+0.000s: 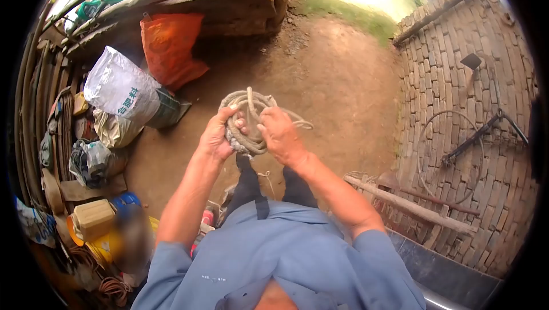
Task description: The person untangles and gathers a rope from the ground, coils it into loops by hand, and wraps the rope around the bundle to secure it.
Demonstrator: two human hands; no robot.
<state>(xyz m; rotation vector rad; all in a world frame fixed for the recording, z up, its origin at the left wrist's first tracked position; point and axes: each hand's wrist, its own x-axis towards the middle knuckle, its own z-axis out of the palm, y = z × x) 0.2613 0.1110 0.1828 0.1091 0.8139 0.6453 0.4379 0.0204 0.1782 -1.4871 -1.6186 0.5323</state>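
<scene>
A coil of thick beige rope (254, 145) is held up in front of my body, its loops lying roughly on top of each other. My left hand (222, 133) grips the left side of the coil, with fingertips showing inside the loops. On the right side, my right hand (280, 134) is closed around part of the rope, knuckles facing up. One doubled end sticks out to the right past my right hand. A short bend of rope stands up at the top of the coil.
To the left stand a white printed sack (117, 87) and an orange bag (168, 50), beside stacked timber. A beige jerrycan (93, 220) sits lower left. A brick wall (440, 81) rises on the right, with a wooden pole (409, 203) near it. Bare dirt floor (343, 81) lies ahead.
</scene>
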